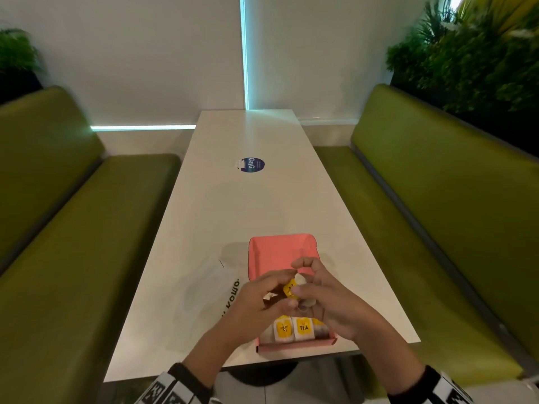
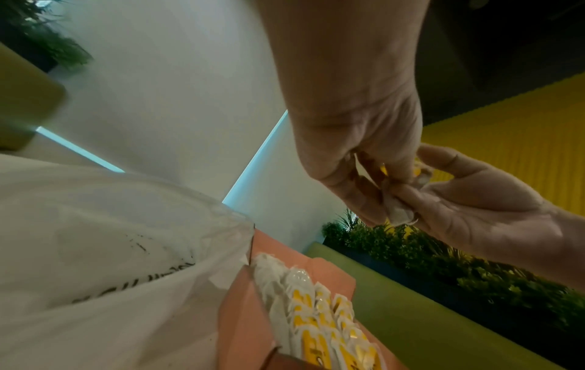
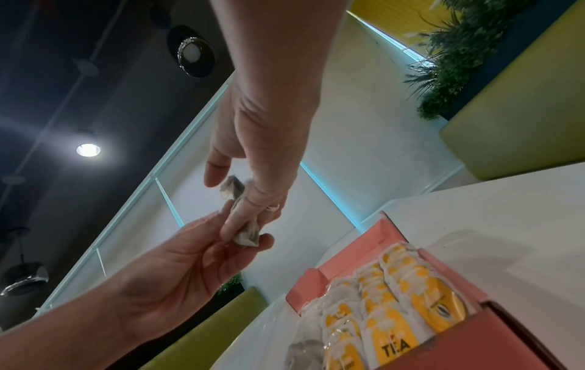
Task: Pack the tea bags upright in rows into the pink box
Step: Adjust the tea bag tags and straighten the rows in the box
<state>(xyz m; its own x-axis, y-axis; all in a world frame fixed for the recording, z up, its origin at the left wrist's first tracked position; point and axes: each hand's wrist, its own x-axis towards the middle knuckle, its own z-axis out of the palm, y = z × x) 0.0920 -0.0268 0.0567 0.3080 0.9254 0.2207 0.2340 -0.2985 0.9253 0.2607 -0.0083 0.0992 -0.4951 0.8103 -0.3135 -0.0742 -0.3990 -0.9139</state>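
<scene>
The pink box point(image 1: 278, 246) lies open on the white table point(image 1: 245, 205), its lid folded back away from me. Several yellow-and-white tea bags point(image 1: 303, 328) stand upright in rows in its near end. Just above the box, both hands pinch one crumpled tea bag point(image 1: 292, 287): my left hand point(image 1: 269, 288) from the left, my right hand point(image 1: 310, 288) from the right. In the left wrist view the left hand point(image 2: 364, 175) and right hand point(image 2: 449, 197) meet on the tea bag point(image 2: 398, 212). The right wrist view shows the tea bag point(image 3: 248, 234) over the filled rows point(image 3: 389, 300).
A see-through plastic bag point(image 1: 210, 284) with black lettering lies left of the box. A round blue sticker point(image 1: 253, 165) sits mid-table. Green benches point(image 1: 73, 258) flank the table on both sides. The box sits close to the table's near edge.
</scene>
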